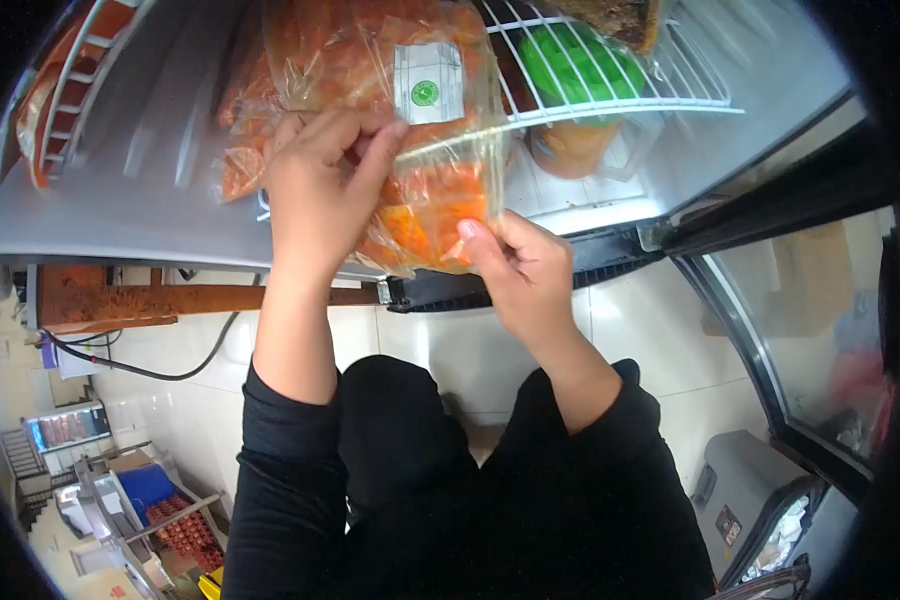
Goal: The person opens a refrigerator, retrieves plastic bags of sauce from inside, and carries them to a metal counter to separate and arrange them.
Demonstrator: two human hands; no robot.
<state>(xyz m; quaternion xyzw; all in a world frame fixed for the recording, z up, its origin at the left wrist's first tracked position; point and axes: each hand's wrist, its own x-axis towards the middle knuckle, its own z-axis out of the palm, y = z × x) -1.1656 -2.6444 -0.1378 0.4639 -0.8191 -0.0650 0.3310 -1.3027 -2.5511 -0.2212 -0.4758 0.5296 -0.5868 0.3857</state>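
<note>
Clear plastic bags of orange food pieces (340, 50) lie on a white wire shelf inside the fridge, and a white label with a green round mark (430, 85) shows on top. My left hand (320, 185) has its fingers curled on the plastic, thumb close to the index finger, just below the label. With thumb and fingers, my right hand (525, 270) pinches the lower right corner of the bag (435, 205) that hangs over the shelf's front edge. Its fingertips are hidden behind the plastic. I cannot tell how many bags are stacked.
Right of the bags, a green-lidded tub (575, 145) stands below the wire shelf (660, 103). The glass door (770, 330) is open on the right. A grey bin (755, 490) stands at lower right; a cart with a blue container (145, 485) is at lower left.
</note>
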